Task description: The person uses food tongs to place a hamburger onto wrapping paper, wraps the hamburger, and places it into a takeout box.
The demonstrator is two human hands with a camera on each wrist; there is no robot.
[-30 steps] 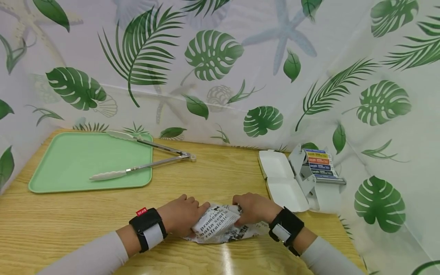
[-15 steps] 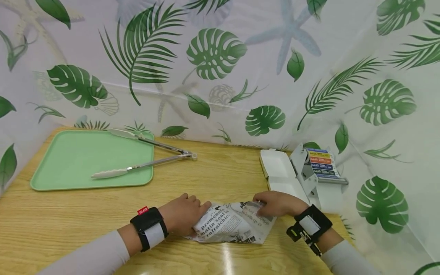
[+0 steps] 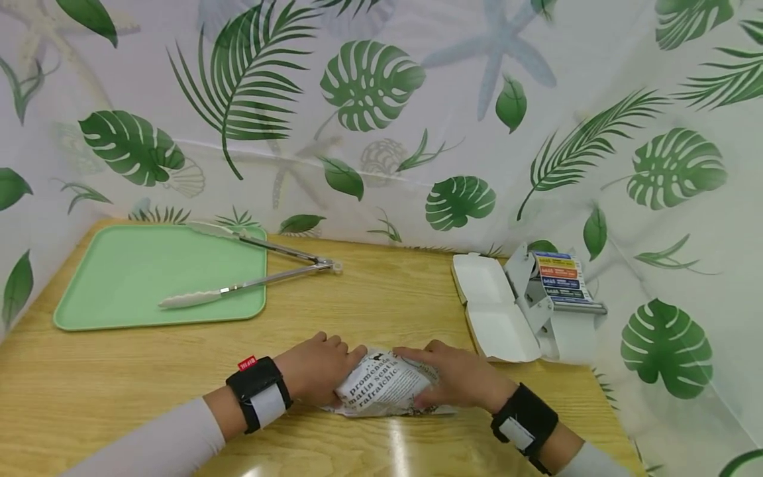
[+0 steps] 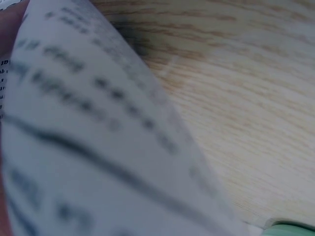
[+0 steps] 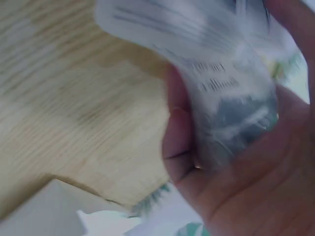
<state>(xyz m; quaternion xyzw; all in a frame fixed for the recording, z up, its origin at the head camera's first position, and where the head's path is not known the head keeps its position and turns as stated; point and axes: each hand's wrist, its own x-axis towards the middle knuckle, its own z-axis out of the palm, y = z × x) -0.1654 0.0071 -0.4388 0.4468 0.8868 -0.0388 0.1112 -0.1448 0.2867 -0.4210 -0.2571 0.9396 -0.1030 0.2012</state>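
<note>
Right hand (image 3: 465, 377): fingers holding newsprint-pattern wrapping paper (image 3: 381, 384), index laid over the top, thumb on the near side; the right wrist view has bent fingers pressed against it. Left hand (image 3: 322, 371): fingers bent onto the paper's left end, gripping it. Can't tell how firmly either hand grips, and I get no clean look at the left fingertips.

Paper is on the wooden table (image 3: 149, 371), right of the green tray (image 3: 119, 285) and nearer the person, not touching it. It's folded and puffed up. I can't see from here what's inside, if anything.

My main worry is springback: if the left grip slackens while the right shifts, the fold probably opens. Second, a flap (image 4: 108, 147) fills my left wrist view; if it's loose, it could miss the fold and leave a gap. Third, a bottom layer sticks out under the right hand; pinned by the palm, it may crease crooked, and a hard pull on it could tear thin sheet.

Outward: locking tongs (image 3: 277, 277) lie with white tips over the tray, hinge past its right edge. A wide left-arm sweep could catch that overhang. Open clamshell box (image 3: 497, 318) is well right of the tray, label dispenser (image 3: 536, 288) just beyond; a right elbow or wrist swinging out might bump the box.
</note>
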